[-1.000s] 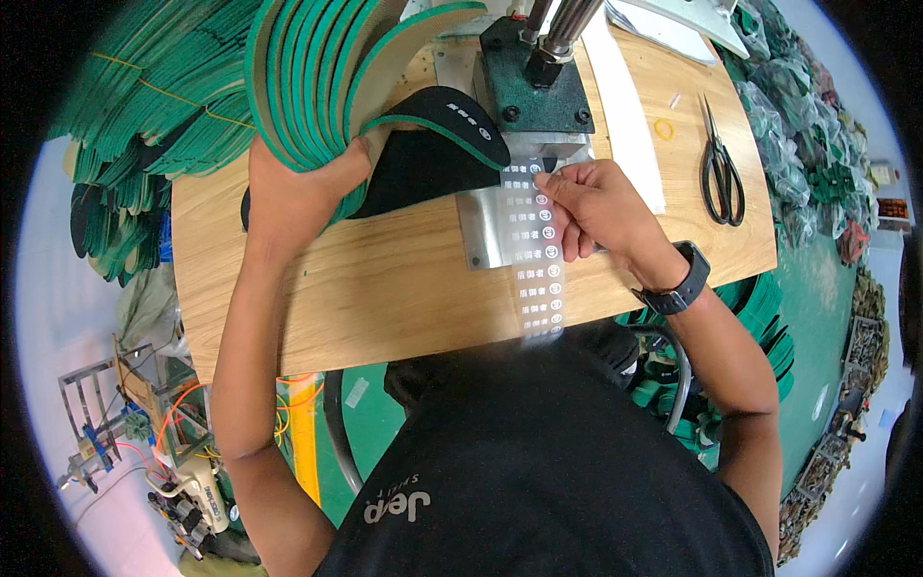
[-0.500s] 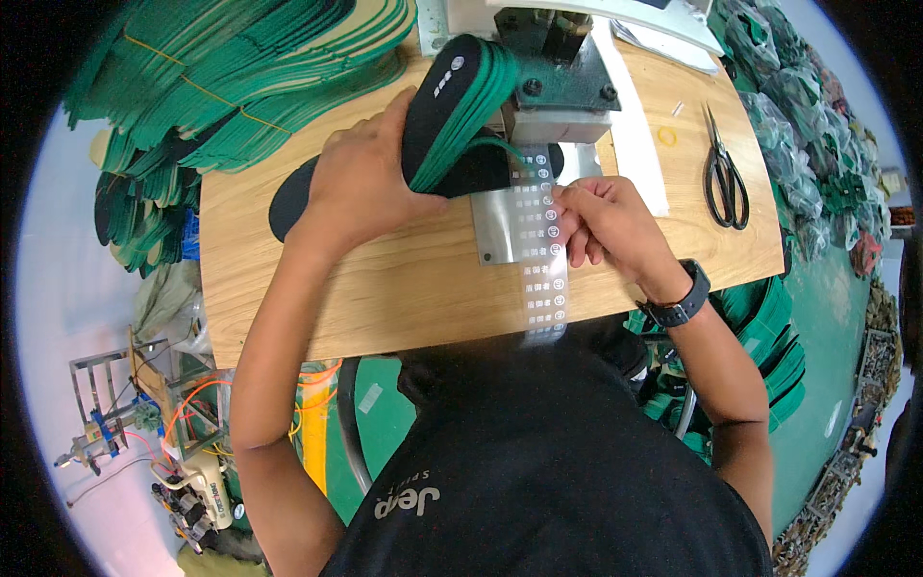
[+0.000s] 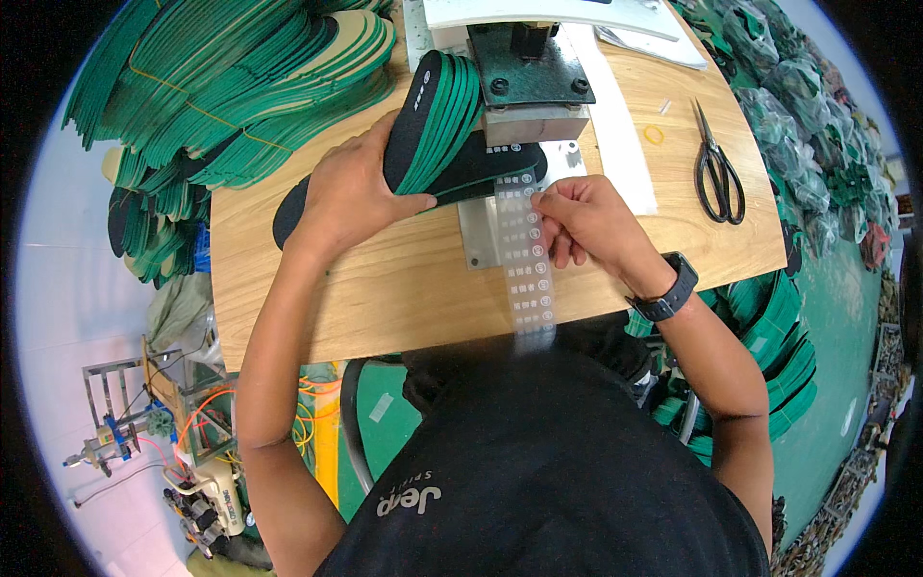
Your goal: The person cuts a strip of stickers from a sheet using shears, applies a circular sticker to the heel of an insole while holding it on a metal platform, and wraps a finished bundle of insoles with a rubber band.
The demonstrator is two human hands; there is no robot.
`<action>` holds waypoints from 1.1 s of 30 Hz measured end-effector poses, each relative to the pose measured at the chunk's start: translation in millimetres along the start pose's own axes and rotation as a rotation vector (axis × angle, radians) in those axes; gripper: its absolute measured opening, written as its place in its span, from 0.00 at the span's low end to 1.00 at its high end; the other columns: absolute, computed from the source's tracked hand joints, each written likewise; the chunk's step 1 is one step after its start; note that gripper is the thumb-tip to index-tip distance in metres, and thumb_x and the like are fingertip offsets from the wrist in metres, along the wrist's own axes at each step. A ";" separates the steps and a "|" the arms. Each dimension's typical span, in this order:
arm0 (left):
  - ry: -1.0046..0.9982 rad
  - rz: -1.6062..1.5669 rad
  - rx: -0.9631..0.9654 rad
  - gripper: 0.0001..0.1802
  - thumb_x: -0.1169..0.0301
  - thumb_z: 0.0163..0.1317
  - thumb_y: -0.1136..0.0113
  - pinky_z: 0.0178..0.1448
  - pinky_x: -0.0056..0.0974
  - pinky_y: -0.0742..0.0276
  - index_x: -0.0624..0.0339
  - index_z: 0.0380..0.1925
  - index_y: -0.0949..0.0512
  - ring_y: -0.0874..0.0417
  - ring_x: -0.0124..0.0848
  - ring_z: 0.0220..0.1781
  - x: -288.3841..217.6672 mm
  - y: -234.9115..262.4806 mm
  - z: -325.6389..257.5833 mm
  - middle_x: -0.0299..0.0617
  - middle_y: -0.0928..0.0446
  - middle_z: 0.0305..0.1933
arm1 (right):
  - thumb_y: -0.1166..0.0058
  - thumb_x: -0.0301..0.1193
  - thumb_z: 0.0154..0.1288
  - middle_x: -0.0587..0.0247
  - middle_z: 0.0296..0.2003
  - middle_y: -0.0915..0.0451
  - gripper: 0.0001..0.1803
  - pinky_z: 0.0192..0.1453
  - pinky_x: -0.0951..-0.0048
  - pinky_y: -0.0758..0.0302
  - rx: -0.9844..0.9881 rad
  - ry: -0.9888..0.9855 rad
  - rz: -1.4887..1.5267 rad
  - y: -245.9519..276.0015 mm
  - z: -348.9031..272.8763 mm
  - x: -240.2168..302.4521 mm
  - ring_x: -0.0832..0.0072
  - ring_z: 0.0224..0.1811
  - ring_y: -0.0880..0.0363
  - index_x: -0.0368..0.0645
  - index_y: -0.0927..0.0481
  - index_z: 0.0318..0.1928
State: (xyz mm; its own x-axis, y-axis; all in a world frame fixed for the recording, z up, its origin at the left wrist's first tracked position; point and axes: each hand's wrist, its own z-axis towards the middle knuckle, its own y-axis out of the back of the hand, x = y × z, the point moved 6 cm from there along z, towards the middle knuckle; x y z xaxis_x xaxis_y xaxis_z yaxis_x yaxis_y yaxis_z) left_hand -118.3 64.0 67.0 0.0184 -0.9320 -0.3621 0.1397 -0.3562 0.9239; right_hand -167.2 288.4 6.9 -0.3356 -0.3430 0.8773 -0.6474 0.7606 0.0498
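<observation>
- Wooden table [image 3: 404, 317]: bears most of the gear; a curved chair frame shows below its near edge.
- Piled insoles [image 3: 226, 106], green-edged, crowd the far left; yellow band around one bunch.
- Clear plastic bags [image 3: 774, 120], heaped at right, green and dark pieces inside; exact contents unclear.
- Press head [image 3: 535, 120]: dark plate over metal block, overhanging the loose insole's far side.
- Insole bundle [image 3: 444, 125]: upright, leaning, in left hand [image 3: 351, 183], which grasps it, thumb stretched along the loose insole's edge.
- Loose insole [image 3: 471, 165]: black, flat, by the press; partly hidden by left hand and bundle.
- Right hand [image 3: 586, 216]: fingertips pinching the printed clear strip [image 3: 527, 255] beside the insole.
- Black scissors [image 3: 717, 175]: well apart, right.
- Yellow ring [image 3: 654, 135]: near white paper [image 3: 615, 115].
</observation>
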 end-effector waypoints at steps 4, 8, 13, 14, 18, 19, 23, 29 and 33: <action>-0.025 -0.020 0.010 0.43 0.60 0.39 0.31 0.46 0.46 0.24 0.60 0.59 0.34 0.20 0.52 0.42 1.2 -0.4 0.8 0.57 0.21 0.38 | 0.51 0.33 0.68 0.64 0.17 0.21 0.14 0.11 0.86 0.38 -0.007 -0.005 -0.024 -0.6 -1.3 2.6 0.82 0.11 0.26 0.40 0.24 0.25; 0.012 -0.133 -0.026 0.39 0.64 0.40 0.35 0.43 0.46 0.24 0.63 0.57 0.32 0.19 0.52 0.38 6.0 2.7 1.3 0.56 0.20 0.34 | 0.51 0.33 0.67 0.62 0.17 0.21 0.15 0.12 0.84 0.37 0.000 -0.003 -0.016 0.7 0.7 0.9 0.80 0.12 0.25 0.39 0.24 0.25; 0.028 -0.389 -0.139 0.32 0.68 0.40 0.35 0.44 0.36 0.24 0.65 0.50 0.27 0.18 0.37 0.33 22.1 13.0 -3.6 0.52 0.20 0.32 | 0.51 0.34 0.65 0.59 0.18 0.21 0.15 0.14 0.80 0.35 0.007 0.001 -0.026 0.6 1.4 3.1 0.77 0.13 0.24 0.36 0.23 0.25; 0.066 -0.475 -0.160 0.25 0.71 0.42 0.35 0.44 0.32 0.26 0.66 0.44 0.24 0.22 0.27 0.33 25.8 17.0 -6.3 0.46 0.20 0.32 | 0.51 0.34 0.65 0.59 0.18 0.21 0.16 0.14 0.80 0.35 0.008 -0.004 -0.035 0.4 1.6 3.3 0.77 0.13 0.24 0.36 0.23 0.25; 0.094 -0.572 -0.342 0.16 0.71 0.47 0.35 0.42 0.33 0.25 0.66 0.37 0.22 0.23 0.25 0.32 41.4 26.0 -17.2 0.40 0.19 0.33 | 0.52 0.34 0.66 0.59 0.19 0.21 0.16 0.14 0.80 0.35 0.011 -0.006 -0.061 -0.1 1.9 4.4 0.77 0.13 0.24 0.36 0.23 0.25; 0.105 -0.568 -0.353 0.16 0.71 0.47 0.35 0.42 0.33 0.25 0.66 0.36 0.22 0.22 0.25 0.32 45.4 27.8 -17.2 0.40 0.19 0.32 | 0.51 0.34 0.67 0.59 0.19 0.20 0.16 0.13 0.80 0.35 0.011 -0.002 -0.066 -0.2 2.2 4.8 0.77 0.13 0.24 0.36 0.23 0.25; 0.161 -0.604 -0.358 0.14 0.72 0.47 0.34 0.41 0.34 0.24 0.66 0.34 0.22 0.22 0.25 0.31 50.7 30.0 -15.7 0.40 0.19 0.31 | 0.51 0.34 0.67 0.59 0.18 0.21 0.16 0.13 0.80 0.34 0.005 -0.027 -0.055 1.1 4.5 4.1 0.77 0.13 0.24 0.36 0.23 0.25; 0.180 -0.612 -0.388 0.13 0.73 0.46 0.34 0.41 0.33 0.24 0.66 0.33 0.22 0.23 0.25 0.31 49.6 28.7 -17.9 0.40 0.20 0.31 | 0.50 0.35 0.67 0.60 0.18 0.21 0.15 0.14 0.80 0.34 0.006 -0.064 -0.051 -0.5 4.3 5.5 0.77 0.13 0.24 0.37 0.22 0.26; 0.157 -0.568 -0.344 0.16 0.73 0.45 0.34 0.42 0.33 0.25 0.67 0.36 0.22 0.23 0.25 0.32 49.0 26.4 -17.6 0.41 0.20 0.32 | 0.50 0.35 0.67 0.61 0.18 0.21 0.16 0.14 0.80 0.34 -0.003 -0.086 -0.059 -0.1 4.6 3.2 0.78 0.13 0.24 0.37 0.22 0.26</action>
State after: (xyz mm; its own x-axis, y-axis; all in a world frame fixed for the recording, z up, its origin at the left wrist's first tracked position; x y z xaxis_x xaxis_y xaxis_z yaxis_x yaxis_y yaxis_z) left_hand -96.3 10.1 71.5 -0.0110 -0.5766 -0.8169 0.4766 -0.7212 0.5027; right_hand -171.4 284.7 7.5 -0.3543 -0.4335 0.8286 -0.6659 0.7391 0.1019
